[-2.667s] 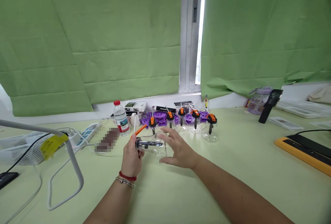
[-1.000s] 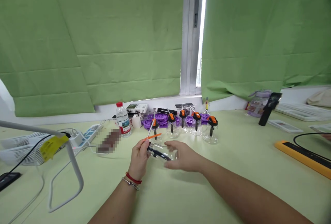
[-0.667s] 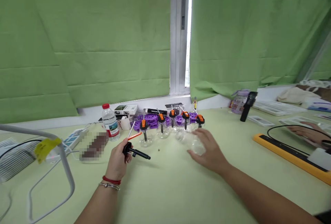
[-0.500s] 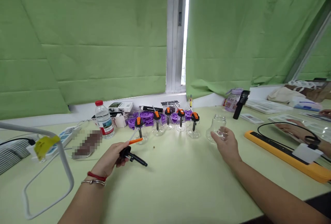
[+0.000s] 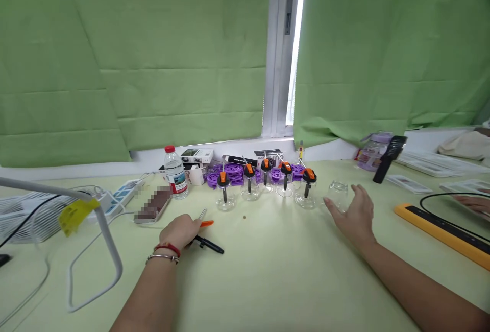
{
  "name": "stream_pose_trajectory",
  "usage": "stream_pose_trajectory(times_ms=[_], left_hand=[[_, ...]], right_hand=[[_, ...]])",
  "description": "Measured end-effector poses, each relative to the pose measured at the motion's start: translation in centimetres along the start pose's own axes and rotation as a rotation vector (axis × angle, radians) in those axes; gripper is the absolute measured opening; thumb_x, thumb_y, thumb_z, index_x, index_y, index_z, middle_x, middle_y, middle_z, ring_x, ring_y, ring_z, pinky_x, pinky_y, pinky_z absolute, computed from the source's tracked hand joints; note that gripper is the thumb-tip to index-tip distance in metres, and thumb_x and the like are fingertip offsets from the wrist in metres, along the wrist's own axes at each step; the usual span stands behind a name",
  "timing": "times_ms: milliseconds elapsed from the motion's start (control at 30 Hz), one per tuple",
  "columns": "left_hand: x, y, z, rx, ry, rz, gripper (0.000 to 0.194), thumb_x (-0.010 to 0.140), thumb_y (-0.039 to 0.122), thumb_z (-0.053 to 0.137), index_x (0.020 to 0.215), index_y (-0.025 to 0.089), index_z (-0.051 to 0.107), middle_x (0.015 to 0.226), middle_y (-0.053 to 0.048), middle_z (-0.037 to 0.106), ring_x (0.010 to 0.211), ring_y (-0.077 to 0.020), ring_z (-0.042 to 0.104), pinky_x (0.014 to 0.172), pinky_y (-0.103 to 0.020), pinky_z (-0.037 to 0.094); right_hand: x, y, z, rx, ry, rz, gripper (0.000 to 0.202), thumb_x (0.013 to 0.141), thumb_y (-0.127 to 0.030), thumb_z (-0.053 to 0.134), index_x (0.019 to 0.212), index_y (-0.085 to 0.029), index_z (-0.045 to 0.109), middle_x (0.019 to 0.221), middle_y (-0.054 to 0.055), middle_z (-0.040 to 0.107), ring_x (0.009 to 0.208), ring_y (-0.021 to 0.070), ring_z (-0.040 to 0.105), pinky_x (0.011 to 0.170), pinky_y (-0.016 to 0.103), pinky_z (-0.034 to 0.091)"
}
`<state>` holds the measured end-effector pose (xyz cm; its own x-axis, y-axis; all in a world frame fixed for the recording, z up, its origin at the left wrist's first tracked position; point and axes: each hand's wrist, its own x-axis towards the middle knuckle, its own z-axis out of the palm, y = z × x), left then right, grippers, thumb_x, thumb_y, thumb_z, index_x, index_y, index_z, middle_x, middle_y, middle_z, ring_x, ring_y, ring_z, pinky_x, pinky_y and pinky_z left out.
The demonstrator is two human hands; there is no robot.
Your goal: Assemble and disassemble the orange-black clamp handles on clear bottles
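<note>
My left hand [image 5: 180,232], palm down near the table at left centre, is closed on a black dispenser lid [image 5: 209,244] with an orange lever. Its black tube points right. My right hand [image 5: 354,214] has thumb and fingers spread beside a clear glass jar [image 5: 337,195] without a lid; whether they touch it I cannot tell. Several small glass jars with black and orange lids, one of them a jar [image 5: 305,196] nearest my right hand, stand in a row at the middle back.
Purple plastic parts [image 5: 233,172] and boxes lie behind the jars. A water bottle [image 5: 176,174], a phone [image 5: 153,205] and a white metal frame [image 5: 109,240] are at left. An orange power strip [image 5: 447,232], a black fan [image 5: 389,158] and another person's hand [image 5: 472,203] are at right.
The view has swung left. My left hand has lowered the lid toward the table and turned palm down. My right hand's fingers have opened away from the glass jar.
</note>
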<state>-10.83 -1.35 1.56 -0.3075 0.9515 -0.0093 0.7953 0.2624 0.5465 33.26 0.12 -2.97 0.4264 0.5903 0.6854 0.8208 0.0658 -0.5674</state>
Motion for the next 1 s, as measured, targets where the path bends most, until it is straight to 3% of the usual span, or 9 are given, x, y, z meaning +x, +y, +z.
stream_pose_trajectory(times_ms=[100,200,300,433,533,733,833,900,1000], left_hand=[[-0.1,0.4,0.0,0.118,0.032,-0.084,0.020,0.062,0.037,0.052,0.058,0.018,0.054,0.076,-0.020,0.065,0.079,-0.0409,0.060,0.066,-0.049,0.041],[-0.7,1.2,0.2,0.282,0.127,-0.028,0.023,0.067,0.034,0.048,0.074,0.015,0.059,0.088,-0.021,0.063,0.092,-0.0400,0.057,0.074,-0.048,0.039],[-1.5,1.9,0.5,0.413,0.294,0.119,0.027,0.074,0.031,0.043,0.084,0.013,0.059,0.092,-0.018,0.061,0.092,-0.0339,0.057,0.077,-0.044,0.040],[-1.8,2.2,1.0,0.334,0.404,0.314,0.023,0.074,0.023,0.044,0.090,0.013,0.058,0.092,-0.013,0.058,0.090,-0.0277,0.056,0.078,-0.039,0.041],[-1.7,2.1,1.6,0.146,0.418,0.382,0.027,0.078,0.022,0.043,0.099,0.011,0.054,0.099,-0.015,0.056,0.093,-0.0265,0.055,0.080,-0.039,0.043],[-3.0,3.3,2.6,-0.473,0.316,0.545,0.070,0.078,0.039,0.056,0.136,0.018,0.021,0.130,-0.016,0.043,0.113,-0.0253,0.049,0.091,-0.041,0.041],[-4.2,4.1,2.5,-0.697,0.309,0.469,0.062,0.077,0.040,0.057,0.129,0.020,0.030,0.111,-0.011,0.056,0.098,-0.0217,0.057,0.085,-0.037,0.044],[-4.8,4.5,2.1,-0.819,0.266,0.402,0.046,0.079,0.041,0.055,0.117,0.021,0.039,0.093,-0.006,0.060,0.081,-0.0180,0.060,0.076,-0.035,0.047],[-5.4,5.0,1.7,-1.006,0.072,0.409,0.032,0.082,0.039,0.051,0.107,0.022,0.041,0.080,0.000,0.060,0.071,-0.0150,0.060,0.069,-0.032,0.049]], right_hand=[[-0.9,-5.6,-0.1,0.171,-0.107,-0.424,0.072,0.073,-0.045,0.060,0.131,-0.015,0.032,0.139,0.018,0.032,0.130,0.0316,0.026,0.107,0.050,0.020],[-2.4,-12.9,2.3,0.348,-0.554,-0.547,0.063,0.080,-0.039,0.054,0.135,-0.021,0.028,0.140,0.012,0.034,0.130,0.0255,0.030,0.105,0.044,0.027],[-4.0,-19.1,7.2,0.459,-0.830,-0.341,0.075,0.075,-0.043,0.058,0.138,-0.020,0.024,0.142,0.013,0.032,0.130,0.0280,0.031,0.104,0.045,0.029],[-5.1,-23.1,13.6,0.568,-0.845,-0.008,0.079,0.064,-0.040,0.068,0.133,-0.018,0.034,0.132,0.014,0.045,0.121,0.0290,0.043,0.097,0.042,0.036],[-5.3,-23.7,15.4,0.581,-0.851,0.019,0.059,0.066,-0.031,0.066,0.121,-0.018,0.047,0.112,0.010,0.059,0.104,0.0255,0.055,0.085,0.038,0.043],[-6.5,-23.8,10.7,0.497,-0.650,-0.348,0.049,0.070,-0.034,0.065,0.114,-0.017,0.053,0.102,0.011,0.061,0.097,0.0263,0.053,0.082,0.040,0.042],[-7.0,-23.5,7.3,0.576,-0.706,-0.495,0.046,0.065,-0.035,0.070,0.106,-0.017,0.059,0.103,0.012,0.061,0.098,0.0268,0.051,0.086,0.041,0.039],[-6.5,-22.8,5.8,0.754,-0.900,-0.386,0.046,0.062,-0.044,0.072,0.098,-0.018,0.063,0.095,0.009,0.063,0.090,0.0230,0.054,0.081,0.037,0.042],[-4.8,-21.2,5.0,1.021,-1.038,0.178,0.047,0.072,-0.061,0.056,0.073,-0.014,0.062,0.074,0.007,0.063,0.062,0.0142,0.054,0.060,0.029,0.044]])
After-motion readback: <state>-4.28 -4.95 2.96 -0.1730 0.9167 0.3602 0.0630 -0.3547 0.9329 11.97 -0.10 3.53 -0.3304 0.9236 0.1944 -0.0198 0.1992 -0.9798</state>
